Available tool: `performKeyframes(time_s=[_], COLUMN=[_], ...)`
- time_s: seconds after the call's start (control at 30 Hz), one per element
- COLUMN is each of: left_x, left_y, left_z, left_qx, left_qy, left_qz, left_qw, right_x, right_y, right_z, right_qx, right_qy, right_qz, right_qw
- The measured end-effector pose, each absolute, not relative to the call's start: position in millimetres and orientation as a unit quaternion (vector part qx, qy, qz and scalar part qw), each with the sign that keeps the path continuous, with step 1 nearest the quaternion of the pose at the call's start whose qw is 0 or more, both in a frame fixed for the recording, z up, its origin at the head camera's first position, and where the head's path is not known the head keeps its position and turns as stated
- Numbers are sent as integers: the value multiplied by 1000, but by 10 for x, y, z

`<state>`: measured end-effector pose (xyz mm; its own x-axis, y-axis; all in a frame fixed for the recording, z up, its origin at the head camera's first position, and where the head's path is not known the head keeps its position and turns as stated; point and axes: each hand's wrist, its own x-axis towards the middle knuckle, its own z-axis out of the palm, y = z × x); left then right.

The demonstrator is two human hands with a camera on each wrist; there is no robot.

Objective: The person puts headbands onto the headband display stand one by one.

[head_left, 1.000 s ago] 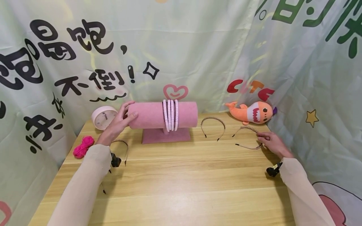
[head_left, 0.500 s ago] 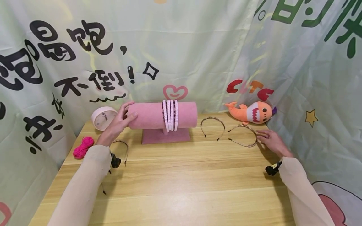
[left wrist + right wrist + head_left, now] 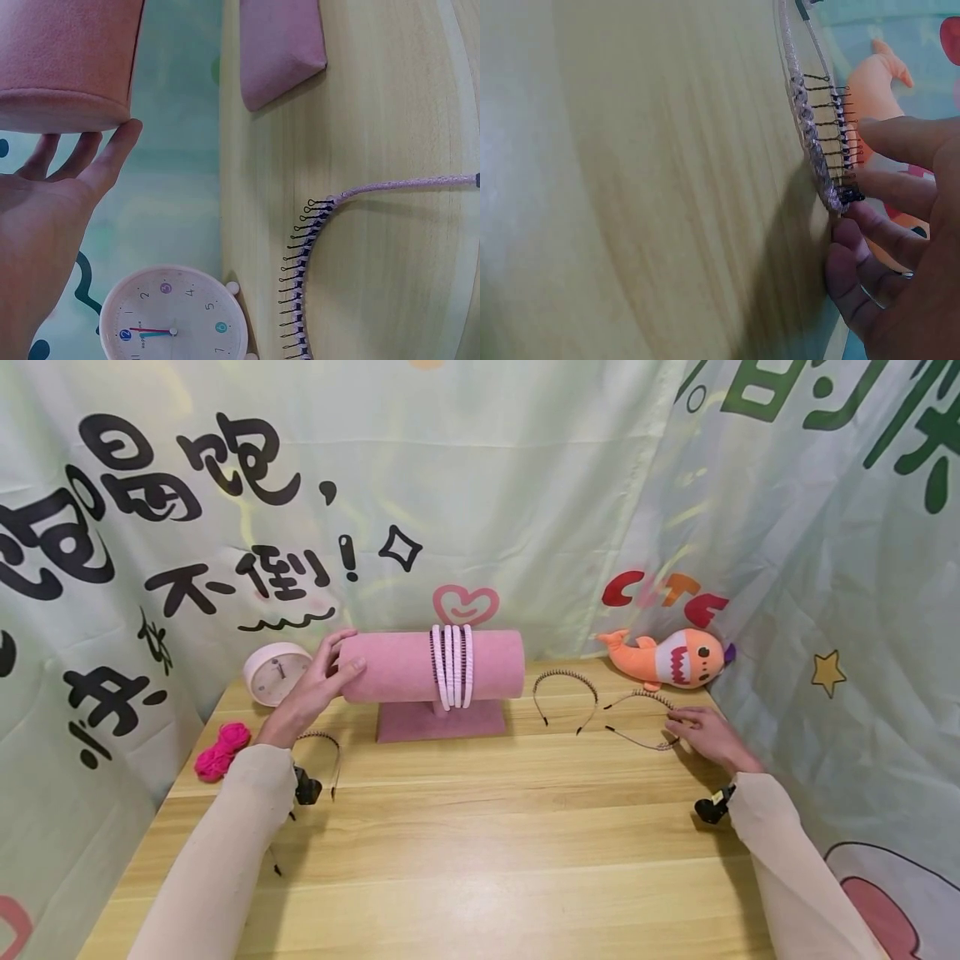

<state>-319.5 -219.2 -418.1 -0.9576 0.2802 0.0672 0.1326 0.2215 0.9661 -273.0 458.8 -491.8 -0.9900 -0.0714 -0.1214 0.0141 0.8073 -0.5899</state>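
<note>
A pink velvet bracelet-style display roll [image 3: 390,667] stands at the table's back, with several white bands with dark teeth [image 3: 452,667] round it. My left hand [image 3: 322,681] rests on the roll's left end, thumb in front; in the left wrist view its fairly straight fingers [image 3: 109,161] touch the end's rim. At the right, my right hand [image 3: 708,737] is at the arch of a thin toothed headband [image 3: 641,745] lying on the table. In the right wrist view its fingers [image 3: 892,184] extend over and beside the headband [image 3: 817,157], without a visible firm grip.
Another headband [image 3: 566,675] lies right of the roll. More headbands [image 3: 335,760] lie by the left forearm, partly hidden. A round clock [image 3: 273,672], a bright pink bundle [image 3: 222,750] and an orange plush shark [image 3: 667,660] stand along the edges. Printed cloth [image 3: 525,510] hangs behind.
My right hand first shifted the headband slightly left and drew off it. It has since moved left, over the headband's arch again. My left hand and the roll stay put.
</note>
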Motion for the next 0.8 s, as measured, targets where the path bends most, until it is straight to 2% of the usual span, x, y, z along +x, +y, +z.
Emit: performKeyframes(time_s=[0.27,0.57,0.8], left_x=[-3201,-3194,-3187], left_y=[-2187,-2201,-2203], left_z=[-4179,-4179,-4180], left_qx=[135,135,135], left_qy=[778,781,780], left_qz=[611,607,608], left_qw=[61,61,61], right_x=[-2732,-2615,-2584], right_y=[4595,4600,4657], right_z=[-4918,-4876,-4841], right_qx=[-23,-6,8], right_qy=[952,930,895], right_qz=[-300,-366,-443], right_qw=[50,27,57])
